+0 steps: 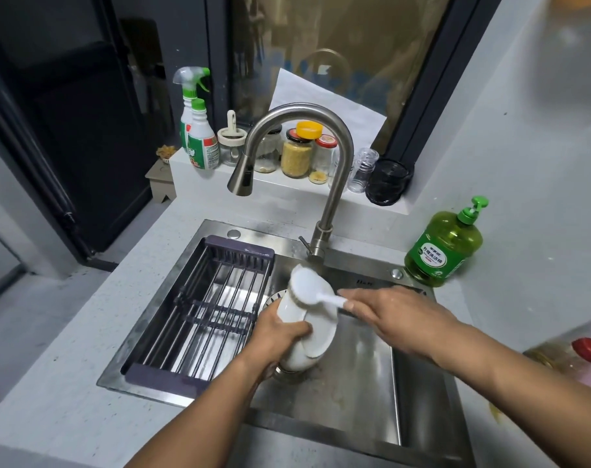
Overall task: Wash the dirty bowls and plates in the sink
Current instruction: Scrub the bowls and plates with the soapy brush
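Gripping a white bowl (pixel 305 329) on edge over the sink (pixel 354 383), left hand (pixel 280 336) curled round its lower rim and outer wall, thumb pressed on the inside near the base. Clasping the white handle of a dish brush (pixel 307 285) in the right hand (pixel 393 314), fingers wrapped round it, round brush head laid against the bowl's upper rim. Looks like glazed ceramic: stiff, fairly heavy for one hand, breakable against the steel basin, and probably slick when wet or soapy. Best taken by the rim, thumb inside and fingers outside, or cupped under the foot; kept low over the basin in case of a slip. Just behind the bowl, part of a patterned dish (pixel 275 298), mostly hidden. To the left, spanning the sink, a dark drying rack (pixel 199 309). Curving over the sink, a faucet (pixel 287 136), no water visible.

On the table at right, a green pump bottle (pixel 446 244) with a green label in Chinese characters, too small to read with confidence. On the sill, spray bottles (pixel 196 126) with green and red labels, illegible. Faint lettering on the sink ledge, unreadable.
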